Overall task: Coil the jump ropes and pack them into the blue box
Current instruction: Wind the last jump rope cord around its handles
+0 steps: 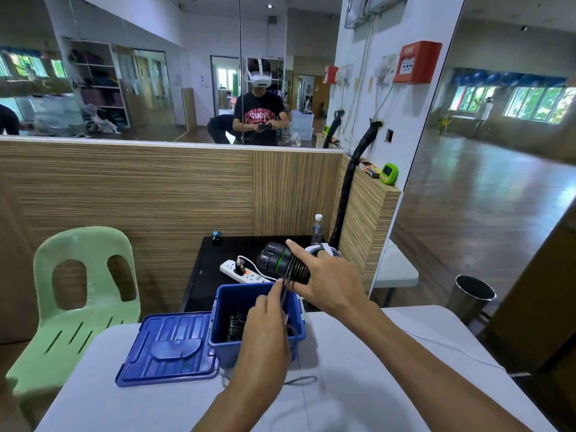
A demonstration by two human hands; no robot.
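Observation:
My right hand (324, 282) grips a pair of black jump rope handles with green rings (277, 260), held side by side above the open blue box (224, 347). Thin black rope is wound around the handles in several turns. My left hand (268, 319) pinches the rope (284, 294) just below the handles, over the box opening. A loose stretch of the rope (299, 381) lies on the white table in front of the box. Inside the box lies another coiled black jump rope (235, 327). The box's blue lid (168, 347) lies flat to the left of it.
A light green plastic chair (78, 307) stands left of the white table (374, 385). Behind the box, a black table carries a white power strip (243, 272), a water bottle (317, 229) and a white headset. A metal bin (472, 294) stands at right. Mirrors cover the wall ahead.

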